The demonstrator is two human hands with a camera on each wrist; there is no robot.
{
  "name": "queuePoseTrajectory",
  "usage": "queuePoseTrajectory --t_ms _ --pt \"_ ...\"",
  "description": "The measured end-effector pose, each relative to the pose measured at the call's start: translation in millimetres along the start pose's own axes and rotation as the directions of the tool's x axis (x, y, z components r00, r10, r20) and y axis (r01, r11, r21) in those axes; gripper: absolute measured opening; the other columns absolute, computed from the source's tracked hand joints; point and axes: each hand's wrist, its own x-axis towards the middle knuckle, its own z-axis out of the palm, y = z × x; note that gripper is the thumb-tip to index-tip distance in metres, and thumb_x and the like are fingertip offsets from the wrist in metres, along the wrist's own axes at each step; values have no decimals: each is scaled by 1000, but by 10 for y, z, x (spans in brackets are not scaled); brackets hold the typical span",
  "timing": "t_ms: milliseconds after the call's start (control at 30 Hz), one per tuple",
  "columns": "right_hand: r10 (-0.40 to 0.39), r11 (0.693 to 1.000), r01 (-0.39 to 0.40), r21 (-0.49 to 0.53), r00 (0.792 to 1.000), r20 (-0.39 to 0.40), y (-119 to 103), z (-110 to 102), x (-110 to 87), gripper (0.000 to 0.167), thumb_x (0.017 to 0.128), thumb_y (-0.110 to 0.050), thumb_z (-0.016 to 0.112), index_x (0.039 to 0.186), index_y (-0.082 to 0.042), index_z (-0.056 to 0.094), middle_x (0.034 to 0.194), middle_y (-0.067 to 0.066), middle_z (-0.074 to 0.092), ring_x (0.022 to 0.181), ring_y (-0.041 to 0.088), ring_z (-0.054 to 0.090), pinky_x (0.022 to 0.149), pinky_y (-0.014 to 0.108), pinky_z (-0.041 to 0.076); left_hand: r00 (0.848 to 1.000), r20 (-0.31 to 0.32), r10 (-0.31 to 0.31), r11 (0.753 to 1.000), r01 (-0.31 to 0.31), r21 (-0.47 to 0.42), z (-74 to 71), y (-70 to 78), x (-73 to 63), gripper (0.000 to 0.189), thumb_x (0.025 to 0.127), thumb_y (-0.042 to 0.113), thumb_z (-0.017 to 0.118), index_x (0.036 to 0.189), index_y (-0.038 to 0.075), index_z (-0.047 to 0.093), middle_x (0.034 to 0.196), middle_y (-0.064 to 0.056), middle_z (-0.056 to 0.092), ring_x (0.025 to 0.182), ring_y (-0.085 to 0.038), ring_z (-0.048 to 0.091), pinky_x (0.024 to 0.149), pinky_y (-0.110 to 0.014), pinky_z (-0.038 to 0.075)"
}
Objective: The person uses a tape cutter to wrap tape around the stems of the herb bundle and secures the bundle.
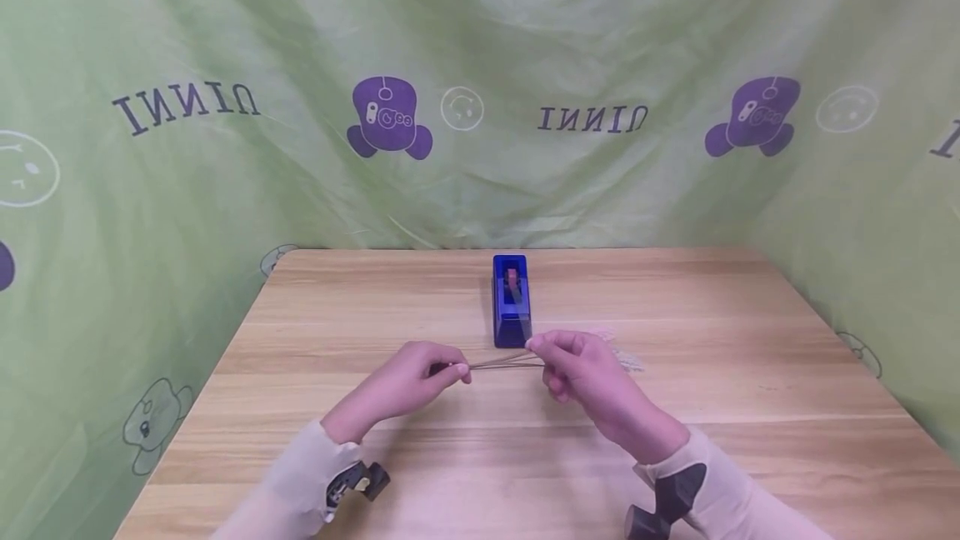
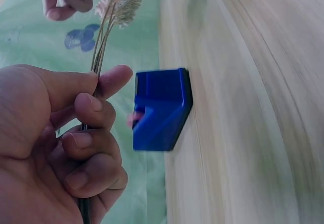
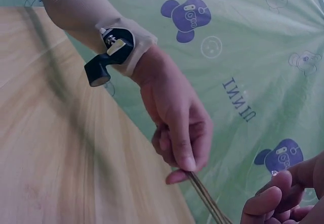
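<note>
My left hand (image 1: 420,377) grips a bunch of thin dried-flower stems (image 2: 101,47), its thumb and fingers curled round them. The pale fluffy flower heads (image 2: 124,4) point away from that hand; in the head view they are partly hidden behind my right hand (image 1: 588,382). Thumb and forefinger of the right hand pinch together beside the stems, and a small shiny bit of clear tape (image 3: 275,173) shows at the fingertips. Just beyond the hands stands a blue tape dispenser (image 1: 512,302) with a reddish roll core inside.
The hands are above a wood-grain table (image 1: 300,440). A green printed cloth (image 1: 480,198) hangs behind the table and along both sides. Both wrists carry dark camera mounts.
</note>
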Motion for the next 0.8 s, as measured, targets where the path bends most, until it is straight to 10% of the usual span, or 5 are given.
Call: queuePoseTrajectory --t_ms 800 --pt "-3 996 6 -89 999 33 148 17 -36 34 104 -32 64 115 0 69 53 -8 46 51 7 44 61 22 41 998 -36 56 998 -54 32 239 320 381 20 105 17 61 100 10 78 74 6 59 65 -4 48 61 -20 43"
